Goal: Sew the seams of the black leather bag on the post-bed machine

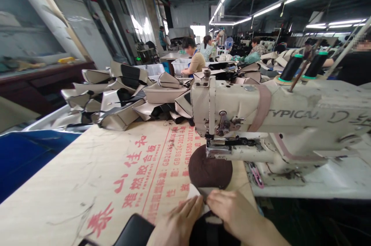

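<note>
My left hand [181,219] and my right hand [232,209] are close together at the bottom middle. Their fingers are bent and pressed onto a pale-and-black piece of sheet material [193,191], whose pale tip sticks up between them. Its black part [213,232] lies below my hands, partly covered by them. Just beyond my fingertips is a dark brown round disc [210,168], perhaps a coil of tape, on the plywood board [116,184]. The sewing machine [232,110] stands over its far right edge, and neither hand touches the machine.
Pale-and-black sewn pieces [121,99] are heaped behind the board. A black object [136,230] lies at the bottom left edge. Pink-handled snips [256,176] sit by the machine base. Two black thread cones [292,68] stand on top. Co-workers sit farther back.
</note>
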### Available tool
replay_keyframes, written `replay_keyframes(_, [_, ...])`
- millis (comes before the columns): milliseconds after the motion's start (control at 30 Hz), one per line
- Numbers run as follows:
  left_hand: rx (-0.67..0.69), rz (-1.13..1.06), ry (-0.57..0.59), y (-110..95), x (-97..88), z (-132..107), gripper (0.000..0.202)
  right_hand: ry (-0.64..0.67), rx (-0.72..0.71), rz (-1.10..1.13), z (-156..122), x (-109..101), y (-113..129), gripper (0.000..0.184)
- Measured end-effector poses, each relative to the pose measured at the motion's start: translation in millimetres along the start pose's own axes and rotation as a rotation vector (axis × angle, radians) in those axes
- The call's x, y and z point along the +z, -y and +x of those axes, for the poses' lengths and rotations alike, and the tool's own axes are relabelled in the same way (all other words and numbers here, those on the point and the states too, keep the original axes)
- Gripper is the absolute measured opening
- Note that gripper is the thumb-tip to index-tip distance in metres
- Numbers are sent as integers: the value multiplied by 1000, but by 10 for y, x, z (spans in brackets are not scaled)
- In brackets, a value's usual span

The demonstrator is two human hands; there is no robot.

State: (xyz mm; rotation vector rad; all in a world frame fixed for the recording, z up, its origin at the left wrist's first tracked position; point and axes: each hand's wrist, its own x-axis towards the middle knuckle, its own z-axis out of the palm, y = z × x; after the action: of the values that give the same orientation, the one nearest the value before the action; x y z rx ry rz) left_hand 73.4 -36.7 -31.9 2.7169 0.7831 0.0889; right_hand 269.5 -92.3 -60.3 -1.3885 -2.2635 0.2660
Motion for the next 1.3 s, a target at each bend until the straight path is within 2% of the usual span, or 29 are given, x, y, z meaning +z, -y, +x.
replay_keyframes(100, [109,-48,-53,67,-172,257,65,-11,6,6,131,-206,-105,36])
replay_keyframes(200, [116,-61,-74,178,-340,400,68,-75,20,68,226,-306,-209,48])
replay_keyframes(300, [90,-66,-51,269,-325,430,65,-194,80,89,197,-224,-251,50])
replay_keyframes(433, [87,-107,-37,326,-222,400,67,-354,142,37,79,-83,-211,29])
replay_keyframes(567, [90,-182,-48,328,-208,389,70,-331,28,38,52,-113,-178,27])
replay_keyframes(667, [90,-251,-34,298,-267,405,54,-253,-43,82,71,-153,-201,26])
replay_keyframes(767, [31,-337,-16,235,-396,430,32,-195,-48,118,91,-157,-224,25])
replay_keyframes(867, [-10,-383,55,150,-533,469,23,-176,-39,145,105,-141,-230,25])
replay_keyframes(933, [8,-348,75,97,-571,509,24,-173,-31,172,105,-123,-232,25])
replay_keyframes(1000, [33,-270,42,56,-548,558,28,-190,-15,191,98,-98,-238,25])
replay_keyframes(1100, [16,-229,-34,28,-440,626,24,-250,-22,161,93,-59,-248,22])
replay_keyframes(1200, [-115,-308,-43,47,-330,679,31,-262,-20,120,109,-41,-248,20])
replay_keyframes(1300, [-224,-374,16,100,-266,731,32,-260,-6,109,132,-45,-244,19])
